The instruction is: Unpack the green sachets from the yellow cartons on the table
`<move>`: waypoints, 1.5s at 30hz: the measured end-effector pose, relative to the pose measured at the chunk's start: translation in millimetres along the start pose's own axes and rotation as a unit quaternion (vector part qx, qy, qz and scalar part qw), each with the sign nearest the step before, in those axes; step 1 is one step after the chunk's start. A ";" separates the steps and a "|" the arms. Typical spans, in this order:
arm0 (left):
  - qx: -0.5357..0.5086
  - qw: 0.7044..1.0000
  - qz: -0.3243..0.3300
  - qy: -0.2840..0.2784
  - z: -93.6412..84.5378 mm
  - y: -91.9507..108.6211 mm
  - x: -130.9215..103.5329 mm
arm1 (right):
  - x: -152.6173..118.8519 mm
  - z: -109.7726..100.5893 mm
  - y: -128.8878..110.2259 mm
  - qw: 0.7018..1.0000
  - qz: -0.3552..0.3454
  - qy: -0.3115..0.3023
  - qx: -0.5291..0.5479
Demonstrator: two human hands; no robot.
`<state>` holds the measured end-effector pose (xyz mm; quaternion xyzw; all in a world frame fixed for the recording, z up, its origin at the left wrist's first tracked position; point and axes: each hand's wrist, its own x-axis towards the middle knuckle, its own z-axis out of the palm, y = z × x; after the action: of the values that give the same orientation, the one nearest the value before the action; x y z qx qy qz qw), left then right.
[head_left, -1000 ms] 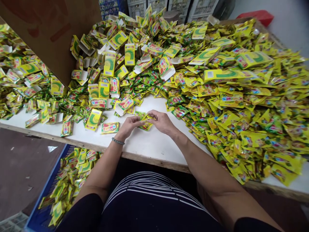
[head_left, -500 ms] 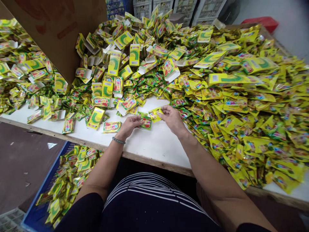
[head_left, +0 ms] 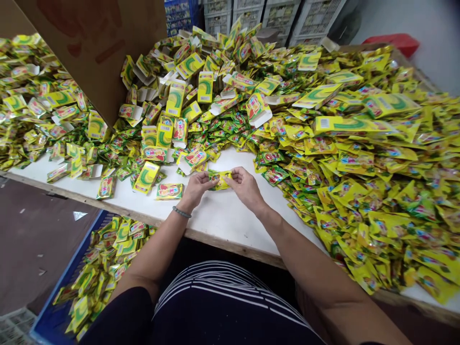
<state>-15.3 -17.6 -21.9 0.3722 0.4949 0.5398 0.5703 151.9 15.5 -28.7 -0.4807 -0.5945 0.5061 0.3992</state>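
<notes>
Over the white tabletop (head_left: 230, 220), my left hand (head_left: 197, 188) and my right hand (head_left: 246, 186) pinch opposite ends of a small yellow candy packet (head_left: 223, 179). Green packaging shows behind it, mostly hidden, close to my left fingers. A bracelet sits on my left wrist. Left of that hand lies a flat candy box (head_left: 169, 191) with watermelon pictures. Beyond it a yellow box (head_left: 146, 177) leans among others, and an open box (head_left: 192, 160) with a white flap lies just past my hands.
A big heap of yellow packets (head_left: 359, 177) covers the right side. Boxes pile up at the back (head_left: 176, 98). A brown cardboard sheet (head_left: 97, 52) stands at left. Below the table edge, a blue crate (head_left: 68, 282) holds filled boxes. Stacked white crates (head_left: 247, 19) stand behind.
My right hand has moved left with the yellow packet, bringing it over the green one at my left hand. Both hands now hold the yellow packet, and the view has shifted slightly.
</notes>
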 end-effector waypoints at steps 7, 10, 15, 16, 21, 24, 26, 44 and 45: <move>0.113 0.993 0.031 -0.010 -10.9 6.7 -11.1 | -6.8 1.7 -8.7 0.996 0.022 -0.081 -0.010; 0.383 0.920 0.080 -0.008 -43.6 37.5 -32.5 | -4.7 -4.4 -9.2 0.997 -0.015 -0.021 -0.073; 0.754 0.656 0.039 -0.020 -106.8 74.6 -58.4 | -2.6 -10.8 -10.9 0.991 -0.039 0.013 -0.125; 0.760 0.649 0.022 -0.023 -112.8 75.0 -60.0 | -3.1 -10.1 -11.9 0.991 -0.039 0.008 -0.124; 0.601 0.795 0.070 0.051 -93.0 58.7 -56.1 | -2.6 -11.0 -12.2 0.997 -0.036 -0.011 -0.067; 0.361 0.925 0.067 0.095 -58.1 49.1 -46.9 | 1.3 -17.8 -8.2 0.999 -0.033 -0.009 -0.021; 0.215 0.970 0.043 0.107 -38.5 44.4 -39.9 | 3.2 -21.6 -7.0 0.999 -0.033 -0.010 -0.004; 0.084 0.987 -0.022 0.135 -25.3 24.7 -43.8 | 6.1 -20.1 -3.4 0.999 0.030 -0.014 -0.003; 0.057 0.988 -0.015 0.144 -22.7 21.0 -43.4 | 6.3 -20.9 -3.1 0.999 0.029 -0.028 -0.006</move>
<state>-39.2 -59.8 0.0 0.3145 0.6073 0.5501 0.4793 170.0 26.1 -22.2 -0.4859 -0.5938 0.5274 0.3648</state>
